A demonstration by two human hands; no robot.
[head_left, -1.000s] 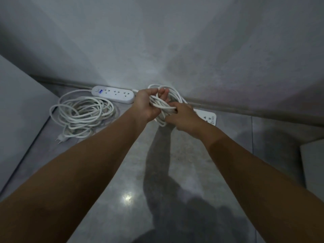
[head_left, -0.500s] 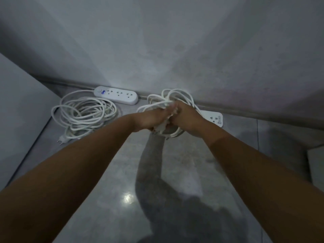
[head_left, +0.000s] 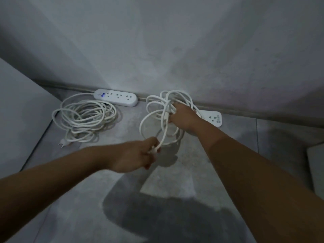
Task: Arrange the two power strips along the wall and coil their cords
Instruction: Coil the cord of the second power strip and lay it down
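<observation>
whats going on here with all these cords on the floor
A person is tidying two white power strips along the wall. The left power strip already sits by the baseboard with its coiled cord lying on the floor beside it. The right hand grips the bundled loops of the second cord, while the left hand holds a strand of it. The right power strip lies behind that hand.

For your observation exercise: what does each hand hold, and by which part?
Both hold the second cord: the right hand grips its bundled loops, the left hand pinches a strand near its loose end.
</observation>
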